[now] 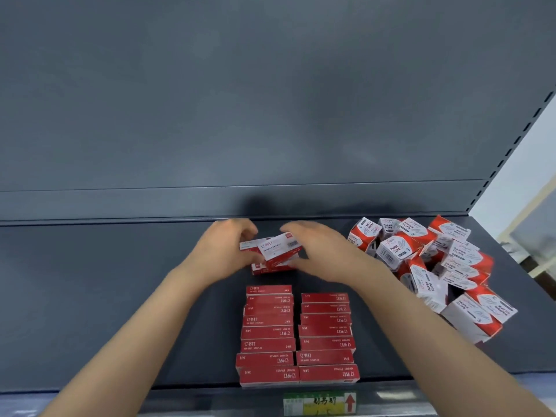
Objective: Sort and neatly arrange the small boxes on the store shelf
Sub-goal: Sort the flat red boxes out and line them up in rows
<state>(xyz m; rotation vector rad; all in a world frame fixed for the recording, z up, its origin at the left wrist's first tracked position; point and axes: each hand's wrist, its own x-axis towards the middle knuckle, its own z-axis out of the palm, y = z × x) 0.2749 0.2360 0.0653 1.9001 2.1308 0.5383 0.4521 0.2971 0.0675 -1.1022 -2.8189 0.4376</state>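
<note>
Two neat columns of flat red staple boxes (296, 335) lie on the dark shelf (105, 296), running from the front edge towards the back. Behind them a few more red and white staple boxes (278, 251) are bunched together, one tilted on top. My left hand (225, 248) grips this bunch from the left side. My right hand (316, 251) reaches over it from the right, fingers spread and touching the tilted box. A jumbled heap of red and white paper clip boxes (433, 272) sits at the right of the shelf.
The shelf's grey back panel (270, 100) rises right behind the hands. A perforated upright (511, 145) marks the right end. A green and yellow price label (320, 403) is clipped on the front rail. The shelf's left half is bare dark metal.
</note>
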